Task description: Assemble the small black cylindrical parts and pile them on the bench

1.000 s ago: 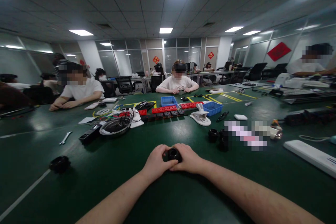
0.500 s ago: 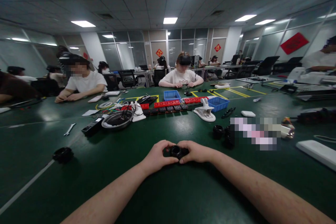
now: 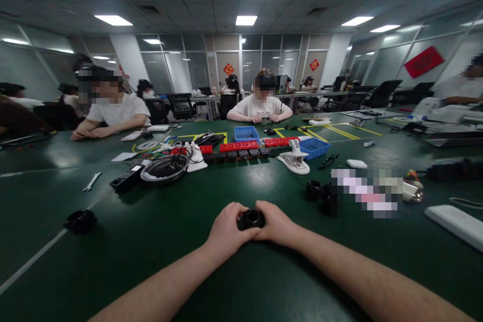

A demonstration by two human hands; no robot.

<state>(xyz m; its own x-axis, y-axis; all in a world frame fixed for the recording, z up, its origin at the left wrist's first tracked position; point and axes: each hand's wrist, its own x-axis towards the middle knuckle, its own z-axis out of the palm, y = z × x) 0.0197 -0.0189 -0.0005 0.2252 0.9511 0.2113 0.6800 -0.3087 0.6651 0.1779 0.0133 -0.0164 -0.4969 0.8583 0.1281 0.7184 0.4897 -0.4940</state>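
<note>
Both hands meet over the green tabletop: the left hand and the right hand are curled shut around one small black ring-shaped part, pinched between the fingertips of each, just above or on the tabletop; which, I cannot tell. Nothing lies between the hands and the person's body but bare tabletop. To the right, near the right hand, two or three similar black parts stand clustered beside a blurred patch. One more black part lies well apart to the left, near a white line. Farther back sit a round metal dish with cables in it, a black oblong block just beside it, one small wrench, a white clamp, two blue bins, and a row of red strips. One long white bar lies at the right edge. Three other people sit across the tabletop, their hands resting on it.
</note>
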